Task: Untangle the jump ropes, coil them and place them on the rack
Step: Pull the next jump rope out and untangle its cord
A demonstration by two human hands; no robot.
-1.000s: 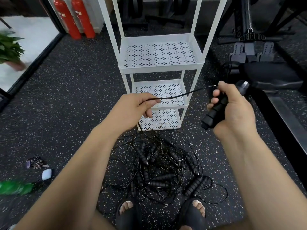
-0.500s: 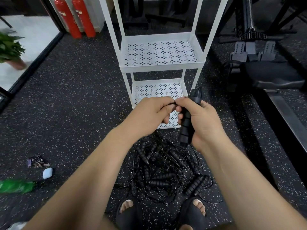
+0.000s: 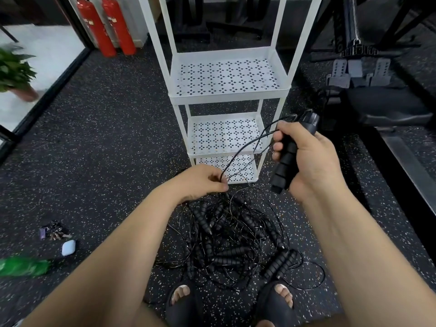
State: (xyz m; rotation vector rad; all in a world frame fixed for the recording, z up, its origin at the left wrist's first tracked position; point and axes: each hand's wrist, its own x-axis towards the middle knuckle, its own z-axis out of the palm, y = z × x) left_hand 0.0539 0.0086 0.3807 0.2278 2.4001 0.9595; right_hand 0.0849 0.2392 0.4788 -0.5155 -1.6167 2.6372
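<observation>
Right hand [image 3: 309,161] gripped a handle [image 3: 280,177], left hand [image 3: 197,184] pinched its cord [image 3: 238,152]; early days, the pile [image 3: 226,241] lay tangled, no rope on the rack [image 3: 228,96].

The black floor [image 3: 106,138] with little light dots holds a messy pile of jump ropes [image 3: 231,239] right under the left hand [image 3: 198,182] and its pinch on a cord [image 3: 238,152]. The white rack [image 3: 226,95] stands on it just behind that pinch and left of the right hand [image 3: 309,156] and its grip on a black handle [image 3: 283,171]. Far left of the pinch lie keys [image 3: 53,232], a small white case [image 3: 68,247] and a green bottle [image 3: 23,266], and two black slippers [image 3: 184,310] stand close under the pile.
</observation>
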